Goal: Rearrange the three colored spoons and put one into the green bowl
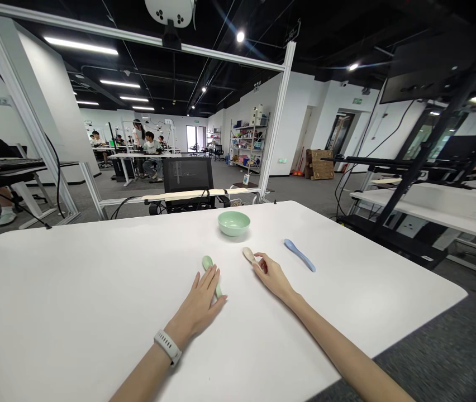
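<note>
Two bare hands reach across a white, round-cornered tabletop [74,290] as I follow from afar through the head camera. The left hand [200,304], with a pale grey wristband [167,347] below it, lies palm down with fingers extended over a light-green, smooth-surfaced spoon [207,262]; its grip is loose, the spoon's head showing past the fingertips and its handle between forefinger and thumb. The right hand [276,281] pinches the handle of a cream-white, oval-headed spoon [248,254] between thumb and fingers, the head pointing toward the far side. To its right, well apart from the fingers, a slender periwinkle-blue spoon [300,255] lies slantwise, with a wide strip of tabletop between it and the slanting right edge. Beyond the hands, a round, glossy mint-green bowl [233,229] stands upright near the far edge, just past the cream-white spoon and touching neither hand. I see the widest open room at left, where white surface runs from the left hand out to the rounded far corner. Past the far edge stand a black mesh-backed chair [187,173] and a silver metal frame [277,120].
</note>
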Action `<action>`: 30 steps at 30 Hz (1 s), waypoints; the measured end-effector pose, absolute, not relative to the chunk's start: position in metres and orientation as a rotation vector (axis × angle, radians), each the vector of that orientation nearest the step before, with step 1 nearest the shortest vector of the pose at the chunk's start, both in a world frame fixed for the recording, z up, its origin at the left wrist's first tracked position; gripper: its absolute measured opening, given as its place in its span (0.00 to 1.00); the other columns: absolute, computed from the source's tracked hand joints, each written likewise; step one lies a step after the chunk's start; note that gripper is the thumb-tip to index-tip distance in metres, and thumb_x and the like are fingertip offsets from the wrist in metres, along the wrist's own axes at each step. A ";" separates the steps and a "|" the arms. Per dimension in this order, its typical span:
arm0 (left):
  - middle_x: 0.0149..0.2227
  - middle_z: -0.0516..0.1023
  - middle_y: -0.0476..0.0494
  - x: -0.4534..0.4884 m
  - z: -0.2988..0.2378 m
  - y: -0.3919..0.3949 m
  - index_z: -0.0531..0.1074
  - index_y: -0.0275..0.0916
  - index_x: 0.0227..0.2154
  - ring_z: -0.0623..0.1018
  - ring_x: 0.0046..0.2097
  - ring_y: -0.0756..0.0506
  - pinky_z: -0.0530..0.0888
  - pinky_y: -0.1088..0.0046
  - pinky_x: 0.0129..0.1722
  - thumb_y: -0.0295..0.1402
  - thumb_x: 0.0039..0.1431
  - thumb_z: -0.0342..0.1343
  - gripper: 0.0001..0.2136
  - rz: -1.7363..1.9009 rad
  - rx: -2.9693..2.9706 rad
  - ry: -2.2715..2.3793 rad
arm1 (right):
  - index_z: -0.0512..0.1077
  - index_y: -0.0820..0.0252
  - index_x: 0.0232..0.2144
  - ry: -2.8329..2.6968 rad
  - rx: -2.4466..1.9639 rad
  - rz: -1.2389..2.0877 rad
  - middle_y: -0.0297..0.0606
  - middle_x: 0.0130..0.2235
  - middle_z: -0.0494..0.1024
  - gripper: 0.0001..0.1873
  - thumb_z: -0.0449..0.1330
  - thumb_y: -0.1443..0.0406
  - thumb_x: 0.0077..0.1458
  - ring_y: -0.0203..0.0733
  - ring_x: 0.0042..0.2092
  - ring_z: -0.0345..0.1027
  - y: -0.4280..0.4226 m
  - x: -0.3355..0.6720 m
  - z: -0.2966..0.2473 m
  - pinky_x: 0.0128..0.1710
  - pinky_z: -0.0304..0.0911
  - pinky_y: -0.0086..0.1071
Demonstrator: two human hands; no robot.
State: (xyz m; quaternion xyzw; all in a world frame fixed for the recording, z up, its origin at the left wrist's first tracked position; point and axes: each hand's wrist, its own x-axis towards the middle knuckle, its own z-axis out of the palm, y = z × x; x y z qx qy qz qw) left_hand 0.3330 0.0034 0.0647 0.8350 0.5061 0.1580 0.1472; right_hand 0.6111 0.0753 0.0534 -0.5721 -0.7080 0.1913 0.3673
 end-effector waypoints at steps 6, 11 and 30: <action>0.79 0.48 0.36 0.332 0.061 0.005 0.47 0.40 0.76 0.48 0.79 0.40 0.48 0.46 0.78 0.53 0.73 0.38 0.36 0.481 2.430 1.450 | 0.73 0.59 0.54 -1.813 -1.462 0.493 0.34 0.32 0.75 0.26 0.54 0.49 0.63 0.43 0.31 0.67 0.076 0.611 0.053 0.35 0.62 0.36; 0.79 0.48 0.36 0.333 0.061 0.004 0.47 0.40 0.76 0.48 0.79 0.40 0.49 0.46 0.78 0.53 0.73 0.38 0.35 0.470 2.434 1.457 | 0.73 0.57 0.54 -1.807 -1.456 0.491 0.33 0.31 0.74 0.26 0.54 0.48 0.63 0.43 0.31 0.67 0.076 0.611 0.053 0.35 0.62 0.36; 0.71 0.68 0.28 0.075 0.064 0.012 0.66 0.30 0.68 0.61 0.75 0.31 0.59 0.43 0.74 0.50 0.66 0.41 0.36 0.628 2.110 2.362 | 0.77 0.61 0.55 -2.030 -1.518 0.210 0.52 0.58 0.80 0.20 0.53 0.62 0.67 0.55 0.60 0.73 0.133 0.652 0.076 0.63 0.64 0.47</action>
